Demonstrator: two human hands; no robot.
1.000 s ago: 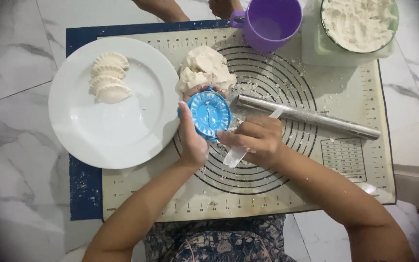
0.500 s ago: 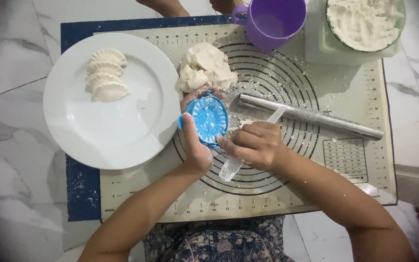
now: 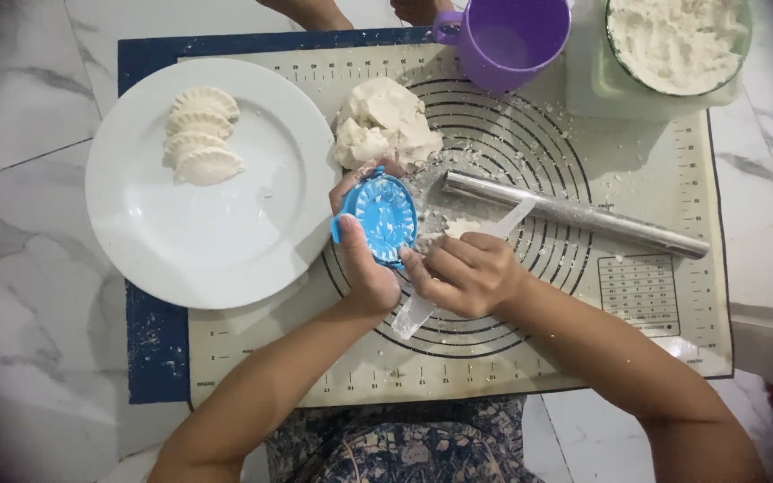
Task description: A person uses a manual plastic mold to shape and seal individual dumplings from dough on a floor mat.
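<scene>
My left hand (image 3: 364, 255) holds a round blue dumpling mould (image 3: 381, 216) over the pastry mat (image 3: 583, 295), thumb on its front face. My right hand (image 3: 462, 273) touches the mould's right rim and grips a clear plastic spoon-like tool (image 3: 454, 268) that runs diagonally through the fist. A lump of white dough (image 3: 385, 121) lies just beyond the mould. Left of the hands is a white plate (image 3: 216, 224) with several folded dumplings (image 3: 200, 134) at its far left.
A steel rolling pin (image 3: 583, 216) lies across the mat to the right. A purple mug (image 3: 512, 36) and a bowl of flour (image 3: 677, 40) stand at the far edge. Another person's hands (image 3: 315, 11) show at the top. Marble floor surrounds the mat.
The mould has shifted slightly up and right in my left hand. My right hand has moved closer to its rim.
</scene>
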